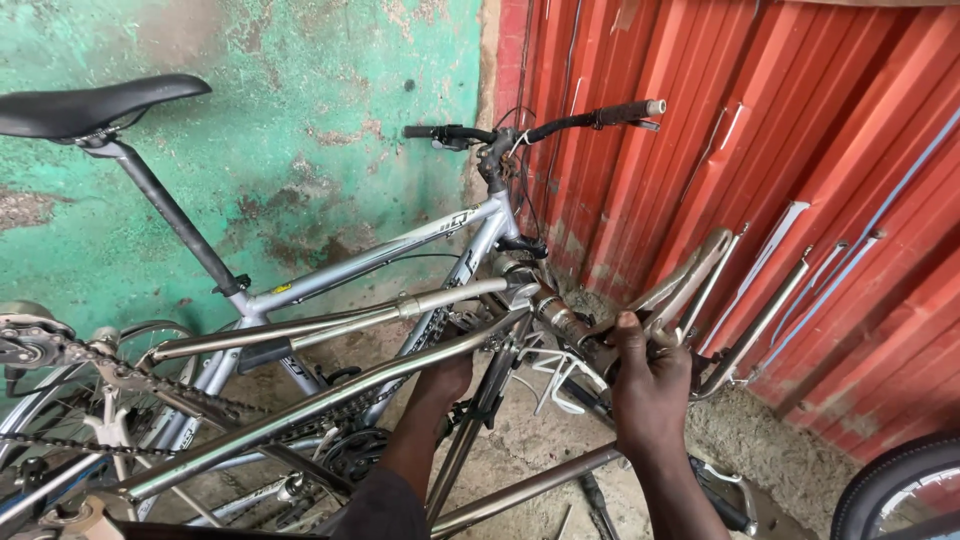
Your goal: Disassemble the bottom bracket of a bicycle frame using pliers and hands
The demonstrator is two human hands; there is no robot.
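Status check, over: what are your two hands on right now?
Right hand gripping bare frame's fork. Left hand under the frame tube. Silver bicycle close behind, over.

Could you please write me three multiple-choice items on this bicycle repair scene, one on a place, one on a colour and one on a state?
1. Where does the silver bicycle stand?
A. against the green wall
B. flat on the ground
C. hung from the ceiling

2. What colour is the corrugated metal wall?
A. blue
B. red
C. white

3. What is the right hand doing?
A. hanging free
B. gripping the fork of the bare frame
C. resting on the saddle

Answers: 1 A, it stands upright before the green wall. 2 B, its sheets are red. 3 B, the fingers close round the fork of the bare frame, while the left hand reaches under its tubes.
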